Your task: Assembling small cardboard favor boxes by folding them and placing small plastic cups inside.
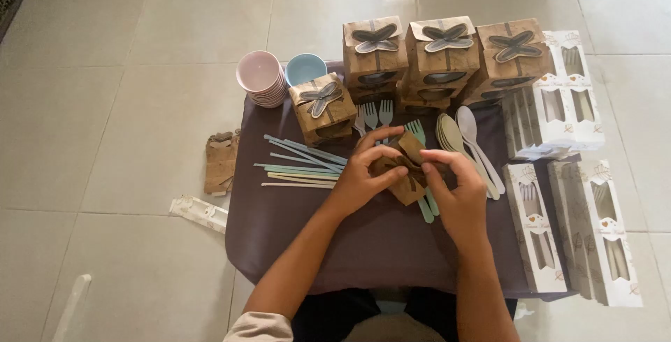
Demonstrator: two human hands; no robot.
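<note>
Both my hands hold a small brown cardboard box [407,167] above a dark purple cloth-covered low table [314,237]. My left hand [367,174] grips its left side, fingers curled over the top. My right hand [454,188] pinches the right side. Pale green forks [426,206] lie under the box. A finished brown box with a butterfly-shaped flap [323,108] stands just beyond my left hand.
Three stacks of brown butterfly boxes [444,55] stand at the back. Pink bowls [260,78] and a blue bowl [305,68] sit back left. Chopsticks [300,167], spoons [468,146] and forks [374,115] lie on the cloth. White window boxes [559,104] line the right. Flat brown cardboard [221,164] lies on the floor.
</note>
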